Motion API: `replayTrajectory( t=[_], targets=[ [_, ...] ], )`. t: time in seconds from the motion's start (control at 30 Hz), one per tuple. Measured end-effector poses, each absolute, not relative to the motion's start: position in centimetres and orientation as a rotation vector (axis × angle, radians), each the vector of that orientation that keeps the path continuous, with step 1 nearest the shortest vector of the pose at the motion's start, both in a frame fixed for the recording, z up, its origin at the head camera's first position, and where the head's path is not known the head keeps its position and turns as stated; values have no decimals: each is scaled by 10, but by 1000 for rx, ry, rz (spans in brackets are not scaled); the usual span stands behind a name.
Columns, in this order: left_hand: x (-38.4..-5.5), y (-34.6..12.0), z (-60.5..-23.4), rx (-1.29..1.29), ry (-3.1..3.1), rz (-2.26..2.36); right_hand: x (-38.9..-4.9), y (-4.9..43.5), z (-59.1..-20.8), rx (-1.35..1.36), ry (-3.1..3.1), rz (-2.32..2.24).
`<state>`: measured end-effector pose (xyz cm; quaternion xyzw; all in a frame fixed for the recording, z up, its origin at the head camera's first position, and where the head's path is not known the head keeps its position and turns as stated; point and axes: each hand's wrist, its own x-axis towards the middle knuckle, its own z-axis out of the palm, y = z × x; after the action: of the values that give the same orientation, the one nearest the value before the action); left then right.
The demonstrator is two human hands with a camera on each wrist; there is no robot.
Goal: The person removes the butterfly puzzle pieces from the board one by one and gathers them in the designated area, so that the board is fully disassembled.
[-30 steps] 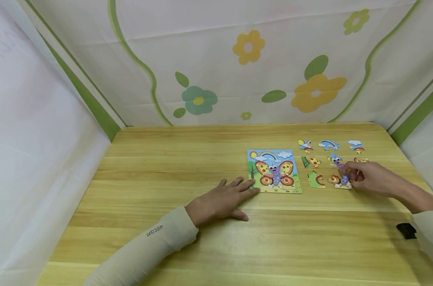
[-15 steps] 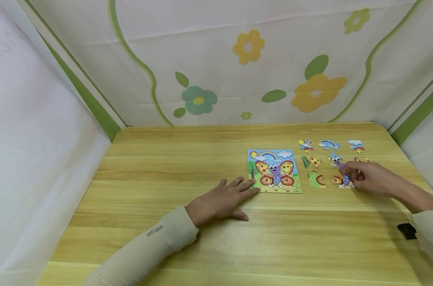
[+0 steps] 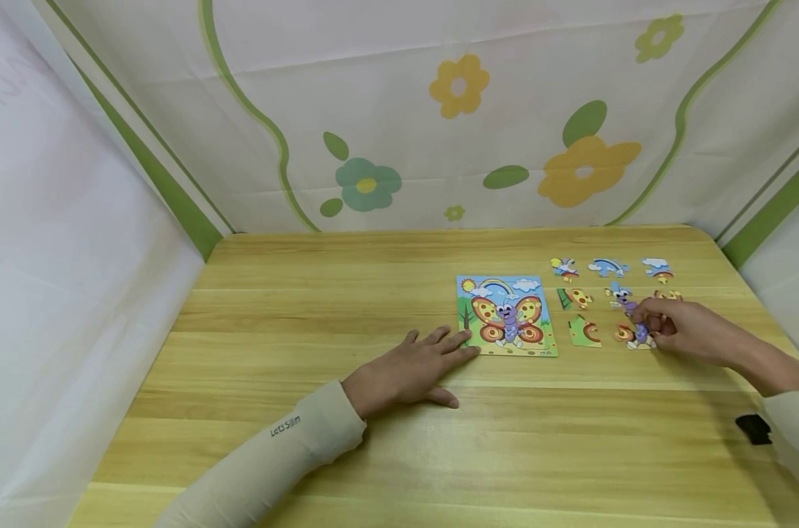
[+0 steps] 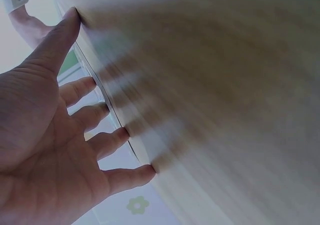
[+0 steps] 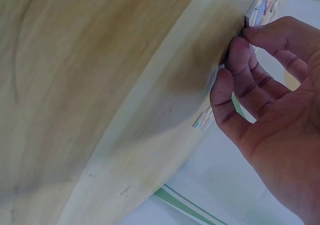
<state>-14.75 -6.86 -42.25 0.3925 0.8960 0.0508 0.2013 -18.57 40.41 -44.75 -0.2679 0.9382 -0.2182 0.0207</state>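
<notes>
In the head view my left hand (image 3: 409,372) rests on the table with its fingers spread. Its fingertips touch the lower left edge of a square picture board (image 3: 508,317) with a butterfly, sun and rainbow. My right hand (image 3: 699,330) pinches the right side of a bottom-row puzzle piece (image 3: 637,335) showing the butterfly's purple body and a red wing. Just above lies the piece with the butterfly's face (image 3: 621,297). Another wing piece (image 3: 668,295) is partly hidden by the hand. In the right wrist view the thumb meets the pinched piece's edge (image 5: 257,14).
Several other pieces lie apart in rows right of the board, among them a rainbow piece (image 3: 608,267), a cloud piece (image 3: 657,270) and a green corner piece (image 3: 584,331). The wooden table (image 3: 538,447) ends at a flowered cloth wall (image 3: 412,110). A black object (image 3: 753,430) shows by the right sleeve.
The bottom-row butterfly piece has slid slightly to the right under my right hand, away from the green corner piece. My left hand and the board have stayed put.
</notes>
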Motion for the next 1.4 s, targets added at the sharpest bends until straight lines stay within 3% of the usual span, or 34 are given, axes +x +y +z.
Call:
replayTrajectory(
  t=[0.9, 1.4],
  targets=[
    [-158, -78, -427, 1183, 2479, 152, -171, 395, -444, -668, 2937, -617],
    [-163, -76, -430, 1261, 2446, 163, -173, 333, -418, -603, 2910, -535]
  ],
)
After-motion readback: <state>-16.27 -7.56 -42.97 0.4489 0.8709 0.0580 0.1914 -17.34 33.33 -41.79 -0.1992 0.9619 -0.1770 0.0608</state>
